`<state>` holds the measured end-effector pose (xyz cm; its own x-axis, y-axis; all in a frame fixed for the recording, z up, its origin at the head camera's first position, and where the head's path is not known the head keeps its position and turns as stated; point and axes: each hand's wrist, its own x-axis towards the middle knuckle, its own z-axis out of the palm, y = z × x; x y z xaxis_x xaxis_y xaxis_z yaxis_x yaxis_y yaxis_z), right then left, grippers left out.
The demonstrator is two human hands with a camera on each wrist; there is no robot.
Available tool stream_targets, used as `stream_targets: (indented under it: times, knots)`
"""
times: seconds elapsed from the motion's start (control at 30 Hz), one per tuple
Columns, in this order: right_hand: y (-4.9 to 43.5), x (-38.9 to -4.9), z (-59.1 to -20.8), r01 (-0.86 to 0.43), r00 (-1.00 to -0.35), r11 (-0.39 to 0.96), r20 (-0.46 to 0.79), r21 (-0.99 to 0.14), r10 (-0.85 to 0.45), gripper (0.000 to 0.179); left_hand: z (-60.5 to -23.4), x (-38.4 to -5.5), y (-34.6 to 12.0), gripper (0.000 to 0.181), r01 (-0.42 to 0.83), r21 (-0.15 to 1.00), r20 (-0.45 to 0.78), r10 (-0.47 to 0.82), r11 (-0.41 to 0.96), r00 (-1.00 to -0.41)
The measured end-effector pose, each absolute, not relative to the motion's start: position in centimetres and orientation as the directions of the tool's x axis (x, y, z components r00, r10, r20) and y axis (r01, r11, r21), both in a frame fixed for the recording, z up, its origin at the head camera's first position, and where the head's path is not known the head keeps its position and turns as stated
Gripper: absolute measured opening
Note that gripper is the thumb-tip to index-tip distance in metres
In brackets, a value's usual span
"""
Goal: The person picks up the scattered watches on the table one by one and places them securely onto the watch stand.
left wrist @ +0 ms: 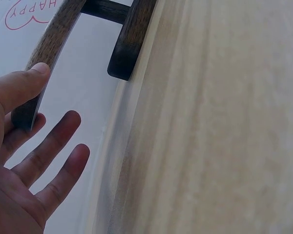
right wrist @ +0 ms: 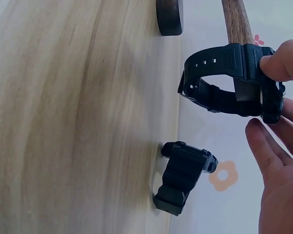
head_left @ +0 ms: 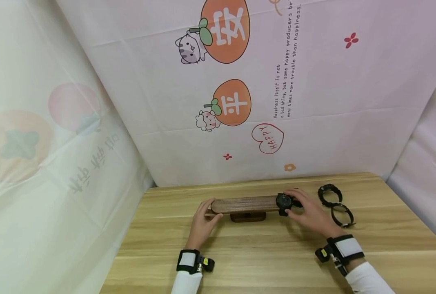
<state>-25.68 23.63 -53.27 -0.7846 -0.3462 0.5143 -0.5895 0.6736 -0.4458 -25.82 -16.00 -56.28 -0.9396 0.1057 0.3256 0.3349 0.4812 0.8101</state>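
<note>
Trouble spotting the right end of the wooden bar point(head_left: 245, 203): in the head view, the black watch point(head_left: 284, 201) and the right hand point(head_left: 310, 213) covered it, and the dial was too small to read! At the other end, the left hand point(head_left: 202, 223) had its forefinger partly lost behind the wood. Then the right wrist view gave it away: the strap point(right wrist: 217, 61) circled the bar's end, with thumb and fingers pinching the watch, that hand cropped by the frame's edge. The left wrist view had thumb and forefinger pinching the bar, the other fingers spread loosely, and it caught the short post point(left wrist: 106, 9) that the bar mostly masked from above, over a dark base point(head_left: 248, 217). Off to the right, two black loops point(head_left: 326, 187) sat together on the wood-grain table point(head_left: 240, 257); the right wrist view showed one, I couldn't tell which. Behind stood a white printed cloth point(head_left: 321, 134).
</note>
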Motion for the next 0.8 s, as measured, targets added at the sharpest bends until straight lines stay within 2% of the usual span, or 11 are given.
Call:
stream_targets:
  times: [0.57, 0.8]
  knots:
    - [22.91, -25.93, -52.94, -0.543, -0.831, 0.671, 0.437, -0.505, -0.343, 0.064, -56.43, -25.92, -16.12, 0.063, 0.36, 0.799, 0.35, 0.115, 0.481, -0.93]
    - [22.8, -25.83, -52.95, -0.543, -0.832, 0.667, 0.438, -0.511, -0.341, 0.065, -56.38, -25.92, -16.11, 0.064, 0.355, 0.809, 0.343, 0.113, 0.469, -0.932]
